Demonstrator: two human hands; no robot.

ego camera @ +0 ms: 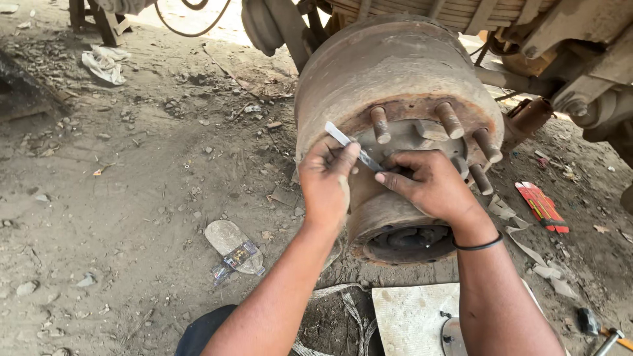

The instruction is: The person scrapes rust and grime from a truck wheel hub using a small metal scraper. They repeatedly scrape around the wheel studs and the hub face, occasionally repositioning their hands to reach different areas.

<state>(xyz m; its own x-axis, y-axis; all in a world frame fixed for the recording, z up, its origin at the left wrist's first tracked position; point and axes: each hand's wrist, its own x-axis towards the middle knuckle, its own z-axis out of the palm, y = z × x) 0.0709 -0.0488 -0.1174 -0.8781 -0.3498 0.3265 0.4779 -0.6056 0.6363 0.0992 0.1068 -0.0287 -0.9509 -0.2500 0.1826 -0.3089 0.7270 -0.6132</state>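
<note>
I see the left hand (324, 179) closed around a thin metal blade (353, 146), thumb and fingers pinching its middle so that one end projects up and left of the knuckles. The other end runs down and right to the fingertips (384, 178) of the right hand (428, 184), which is curled and pressed against the face of the rusty wheel hub (395, 72), just below the threaded studs (380, 125). I cannot tell whether the right fingers grip the blade or only touch it.
</note>
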